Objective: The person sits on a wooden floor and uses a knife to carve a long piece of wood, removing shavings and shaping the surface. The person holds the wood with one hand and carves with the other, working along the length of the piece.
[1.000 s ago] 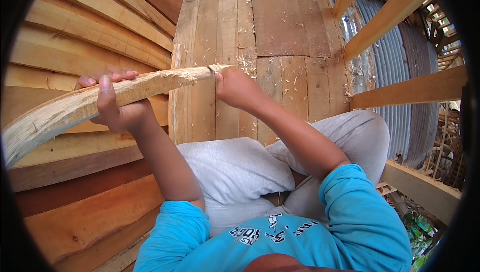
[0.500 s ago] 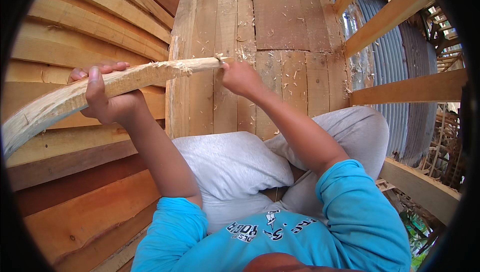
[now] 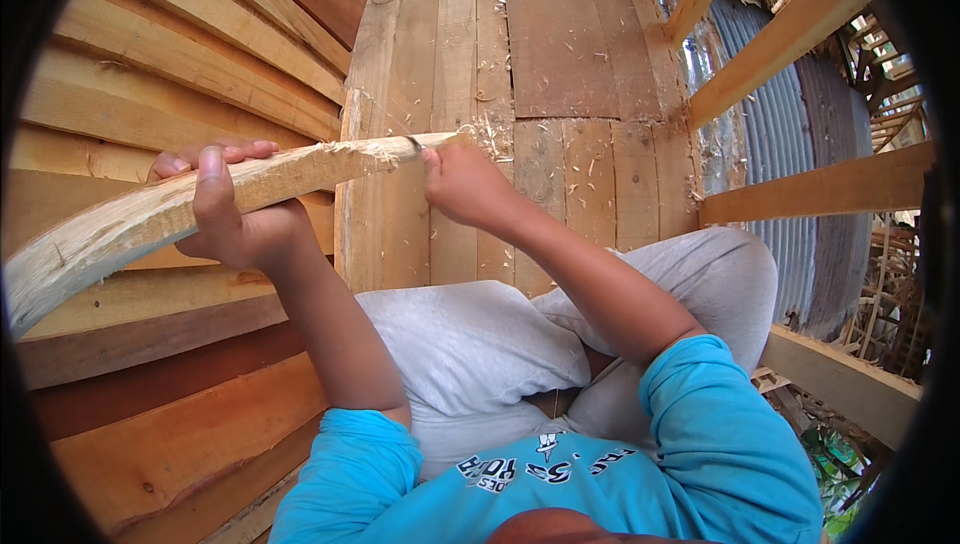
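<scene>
2 hands gripping | your left hand (image 3: pixel 232 231): curved wood piece (image 3: pixel 310 166), right end over plank floor (image 3: pixel 455 244) | your right hand (image 3: pixel 468 182): dark blade (image 3: pixel 415 144) — partly hidden — crossing the piece near that end

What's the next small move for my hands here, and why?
Probably a short, light stroke of the blade toward the tip with your right hand: the blade sits at the wood near its narrow end, ragged fibres show beside it, and your left hand grips farther back.

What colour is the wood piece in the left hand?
The curved wood piece is pale cream-yellow, best in the head view.
</scene>
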Demonstrator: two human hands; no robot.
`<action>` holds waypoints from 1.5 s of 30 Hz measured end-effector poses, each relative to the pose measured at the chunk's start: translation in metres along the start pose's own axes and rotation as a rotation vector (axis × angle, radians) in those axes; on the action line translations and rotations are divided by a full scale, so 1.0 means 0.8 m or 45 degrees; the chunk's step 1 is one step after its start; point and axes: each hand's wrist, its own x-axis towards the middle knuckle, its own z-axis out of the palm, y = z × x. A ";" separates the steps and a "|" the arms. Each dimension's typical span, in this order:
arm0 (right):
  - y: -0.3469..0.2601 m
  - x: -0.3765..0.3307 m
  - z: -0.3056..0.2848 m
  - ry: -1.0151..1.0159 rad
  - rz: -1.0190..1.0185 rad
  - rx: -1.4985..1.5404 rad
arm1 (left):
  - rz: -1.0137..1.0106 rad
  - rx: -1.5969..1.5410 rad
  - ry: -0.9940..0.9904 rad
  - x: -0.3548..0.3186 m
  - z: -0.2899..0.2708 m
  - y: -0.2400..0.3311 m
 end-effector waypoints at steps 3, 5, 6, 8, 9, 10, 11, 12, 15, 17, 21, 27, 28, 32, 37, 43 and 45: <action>0.026 0.010 -0.008 -0.021 -0.108 0.147 | 0.064 0.072 0.078 -0.007 0.020 0.003; 0.020 0.011 -0.010 0.018 -0.046 0.176 | 0.043 0.051 0.086 -0.003 0.018 0.000; 0.015 0.005 -0.006 0.051 0.004 0.087 | 0.028 0.041 0.110 -0.002 0.017 -0.001; -0.001 -0.007 0.001 0.106 -0.015 -0.008 | 0.038 0.027 0.167 0.006 0.007 -0.004; -0.007 -0.013 0.004 0.134 -0.081 -0.022 | 0.059 0.013 0.202 0.011 0.001 -0.007; -0.009 -0.016 0.007 0.161 -0.136 -0.036 | 0.069 0.000 0.234 0.014 -0.004 -0.010; 0.003 -0.013 0.009 0.151 -0.036 -0.006 | 0.063 -0.006 0.205 0.012 -0.003 -0.011; 0.027 0.000 0.011 0.141 0.064 0.023 | 0.056 -0.013 0.176 0.012 0.001 -0.013; 0.080 0.016 0.009 0.052 0.196 -0.023 | 0.039 -0.025 0.183 0.012 0.005 -0.010; 0.058 0.015 0.006 0.051 0.113 -0.032 | 0.027 0.004 0.248 0.007 0.008 -0.006; -0.001 -0.009 0.006 0.076 0.012 -0.020 | 0.085 0.015 0.186 0.015 -0.004 -0.014; 0.040 0.013 0.011 0.034 0.121 -0.024 | 0.021 0.092 0.234 0.008 0.005 -0.006; 0.024 0.010 0.011 0.063 0.040 -0.019 | 0.043 0.094 0.221 0.010 0.001 -0.005; 0.081 0.013 0.020 0.138 0.111 -0.012 | 0.043 0.071 0.148 0.009 0.000 -0.011; 0.023 0.005 0.017 0.090 0.034 -0.037 | 0.053 0.018 0.213 0.011 -0.002 -0.006; 0.114 0.028 0.017 0.086 0.267 -0.120 | 0.015 0.021 0.114 0.009 0.007 -0.010; 0.066 0.024 0.020 0.043 0.183 -0.098 | 0.032 0.055 0.131 0.008 0.003 -0.008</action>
